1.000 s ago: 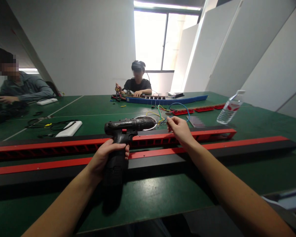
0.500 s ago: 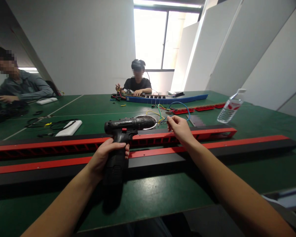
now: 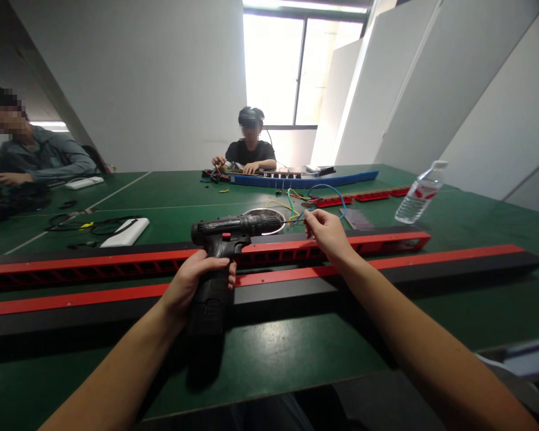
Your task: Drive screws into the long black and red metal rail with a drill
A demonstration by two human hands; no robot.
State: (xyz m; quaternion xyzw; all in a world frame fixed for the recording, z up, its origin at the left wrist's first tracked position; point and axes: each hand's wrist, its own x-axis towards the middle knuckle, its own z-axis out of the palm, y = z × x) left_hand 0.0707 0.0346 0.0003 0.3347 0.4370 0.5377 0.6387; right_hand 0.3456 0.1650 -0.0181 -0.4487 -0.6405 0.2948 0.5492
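A black cordless drill (image 3: 211,299) is held in my left hand (image 3: 191,278), its fingers wrapped round the grip and its chuck pointing right. From the chuck a thin dark bit (image 3: 295,221) sticks out. My right hand (image 3: 324,230) pinches the tip end of that bit; whether a screw is between the fingers is too small to tell. Below the hands lies a long black bar with a red top strip (image 3: 130,294). Behind it is a red slotted frame (image 3: 85,265). A round metal dish (image 3: 276,214) shows partly behind the chuck.
A tilted water bottle (image 3: 420,194) stands at the right beyond the bars. Coloured wires (image 3: 291,203), a white power bank (image 3: 126,232) and black cables lie on the green table (image 3: 269,365). Two people sit across it, one by a long blue part (image 3: 305,181).
The far person's raised hand has lowered toward the wires by the blue part. My hands and the drill have hardly moved.
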